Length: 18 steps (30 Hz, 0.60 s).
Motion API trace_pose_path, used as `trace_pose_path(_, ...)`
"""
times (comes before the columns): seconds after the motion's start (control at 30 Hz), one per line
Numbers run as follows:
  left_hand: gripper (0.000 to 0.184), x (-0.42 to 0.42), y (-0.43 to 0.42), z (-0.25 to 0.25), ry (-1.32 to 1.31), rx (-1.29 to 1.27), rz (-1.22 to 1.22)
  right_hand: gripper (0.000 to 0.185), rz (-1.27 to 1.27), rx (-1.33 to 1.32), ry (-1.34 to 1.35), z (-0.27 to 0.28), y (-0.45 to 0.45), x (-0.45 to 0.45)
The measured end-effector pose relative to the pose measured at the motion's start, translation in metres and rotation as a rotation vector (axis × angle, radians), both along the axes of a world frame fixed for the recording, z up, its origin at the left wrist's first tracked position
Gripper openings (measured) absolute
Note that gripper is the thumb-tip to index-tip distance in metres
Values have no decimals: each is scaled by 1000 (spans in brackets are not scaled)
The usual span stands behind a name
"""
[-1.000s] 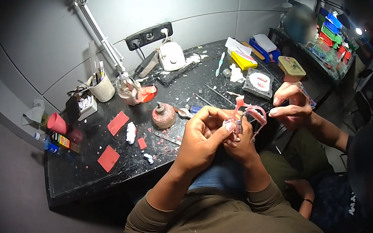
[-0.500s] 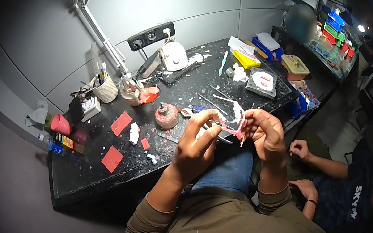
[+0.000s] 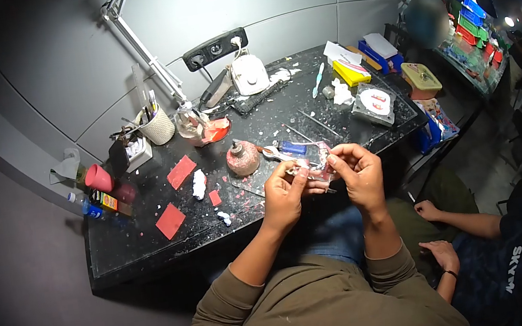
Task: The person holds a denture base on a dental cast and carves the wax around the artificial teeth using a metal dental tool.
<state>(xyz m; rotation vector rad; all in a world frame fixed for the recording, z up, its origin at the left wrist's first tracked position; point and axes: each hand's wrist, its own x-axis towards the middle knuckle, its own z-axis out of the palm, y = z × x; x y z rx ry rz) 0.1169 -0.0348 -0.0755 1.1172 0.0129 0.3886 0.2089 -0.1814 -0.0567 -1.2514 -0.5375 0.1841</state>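
My left hand (image 3: 283, 194) and my right hand (image 3: 357, 175) come together over the bench's front edge. Between them is a thin pink-and-whitish dental piece (image 3: 322, 160), pinched by the fingers of both; its exact shape is partly hidden. Just beyond it lie a blue lighter (image 3: 293, 147) and a pale-handled tool (image 3: 275, 153). A pink-spattered spirit burner (image 3: 243, 158) stands left of these. Two thin metal tools (image 3: 319, 123) rest farther back. Pink wax sheets (image 3: 170, 222) and a crumpled white lump (image 3: 199, 185) lie to the left.
At the bench's right sits a plaster model (image 3: 373, 106) with pink marks. Behind are a yellow box (image 3: 351, 73), a white device (image 3: 250, 74) and a lamp arm (image 3: 147, 42). A pen cup (image 3: 156, 127) and pink cup (image 3: 98, 178) stand left. A co-worker's hands (image 3: 443, 254) are at right.
My hands have turned the piece and now hold it flatter, thumbs on top. The left hand's fingers have come down to it. The view has shifted slightly.
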Motion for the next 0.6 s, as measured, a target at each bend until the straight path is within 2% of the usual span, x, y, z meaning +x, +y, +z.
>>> trace_pose_path(0.03, 25, 3, 3, -3, 17, 5, 6, 19, -20, -73, -14, -1, 1, -1)
trace_pose_path(0.07, 25, 4, 5, -6, 16, 12, 16, 19, -11, -65, -16, 0, 0, -3)
trace_pose_path(0.13, 16, 6, 8, -8, 61, -75, 83, 29, -201, -433, -405, 12, -7, -8)
trace_pose_path(0.17, 16, 6, 11, -10, 61, -70, 88, 43, -151, -532, -346, 20, -12, -13)
trace_pose_path(0.2, 18, 7, 14, -13, 57, -107, 79, 43, -151, -528, -346, 30, -15, -18)
trace_pose_path(0.27, 19, 6, 13, -14, 58, -149, 67, 51, 138, -591, -256, 41, -20, -28)
trace_pose_path(0.33, 19, 5, 14, -12, 57, -208, 47, 64, 278, -593, -227, 40, -18, -33)
trace_pose_path(0.37, 14, 5, 14, -12, 68, -233, 47, 65, 279, -617, -253, 41, -17, -35)
trace_pose_path(0.6, 13, 0, 13, -11, 78, -262, 53, 67, 247, -663, -338, 35, -11, -40)
